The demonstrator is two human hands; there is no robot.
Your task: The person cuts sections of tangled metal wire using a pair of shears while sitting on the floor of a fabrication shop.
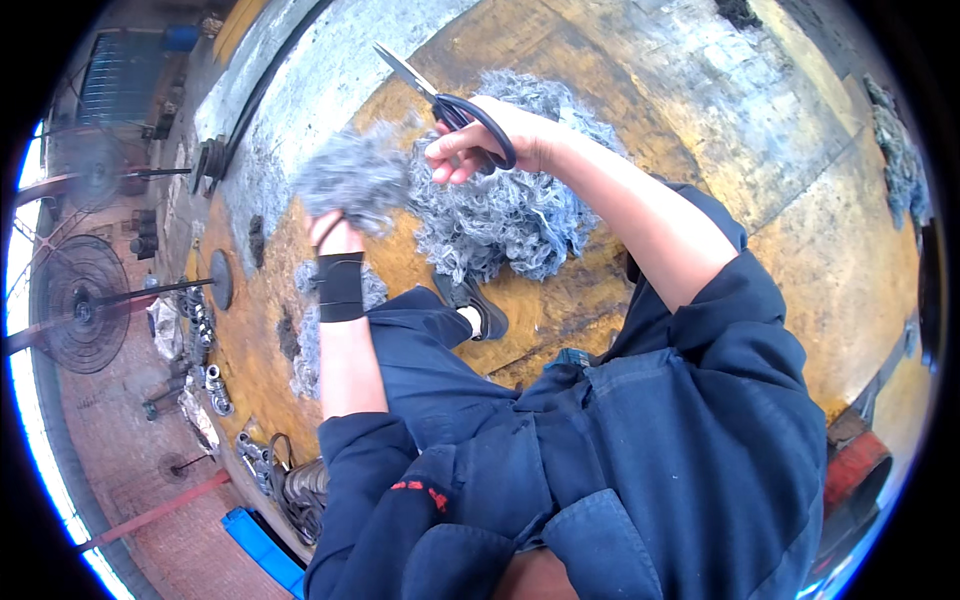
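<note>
My left hand (337,233), with a black band round its wrist, grips a clump of grey fibre waste (355,175). Motion blurs the clump, and it covers most of the fingers. To its right, my right hand (478,142) is closed round the black handles of a pair of scissors (408,72). The blades point up and to the left, away from me, and look nearly together. Below and behind the right hand, a big loose heap of grey-blue fibre (505,225) lies on the worn yellow floor. The scissors are above the clump, apart from it.
My shoe (485,312) is at the heap's near edge. Smaller fibre tufts (305,350) lie by my left forearm, another heap (895,150) at the far right. Left are a standing fan (85,305), metal fittings (217,390) and a blue tray (262,550). A red object (858,470) is at right.
</note>
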